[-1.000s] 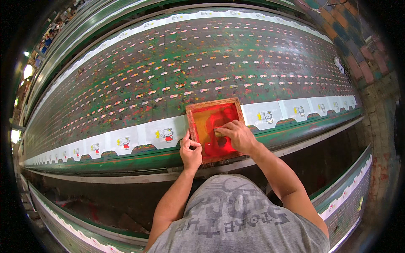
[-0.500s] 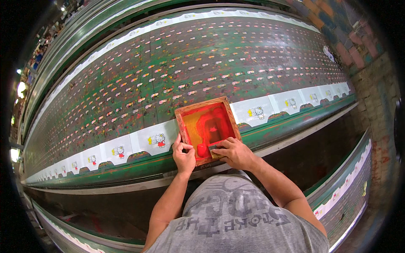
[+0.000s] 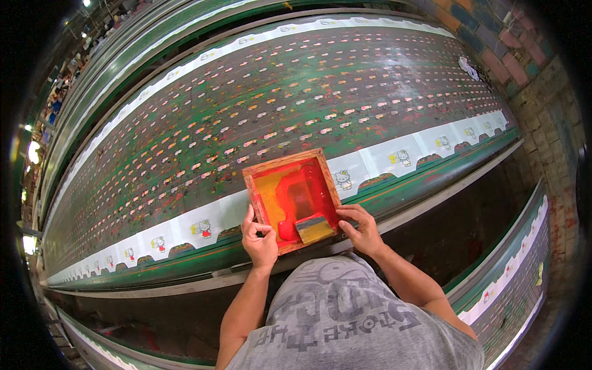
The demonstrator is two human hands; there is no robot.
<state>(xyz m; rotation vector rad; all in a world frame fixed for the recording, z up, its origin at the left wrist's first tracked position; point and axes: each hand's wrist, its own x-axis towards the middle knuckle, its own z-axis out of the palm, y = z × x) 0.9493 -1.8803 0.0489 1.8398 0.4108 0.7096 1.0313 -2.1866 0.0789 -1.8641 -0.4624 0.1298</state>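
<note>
A wooden-framed printing screen [image 3: 323, 174] lies tilted across the near strip of white printed sheets [image 3: 228, 206]. Red ink [image 3: 282, 196] covers much of its mesh, with a yellowish band along the left. At the frame's near right corner rests a squeegee [image 3: 315, 230], a flat yellowish block with a dark upper edge, untouched by either hand. My left hand [image 3: 259, 244] is closed on the frame's left side, fingers along the outer edge. My right hand [image 3: 361, 229] pinches the frame's right side near the lower corner, thumb below and fingers on top.
The long green and dark table [image 3: 246, 117] is dotted with rows of small printed pieces. Along its far edge runs another white strip [image 3: 246, 41]. A crumpled white item [image 3: 468, 68] lies at the far right. Another table [image 3: 502, 308] stands at the lower right, beyond a dark gap.
My right hand has let go of the squeegee and taken the frame's right side. Relative to the sheets, the screen sits slightly farther right. My left hand has stayed on the frame.
</note>
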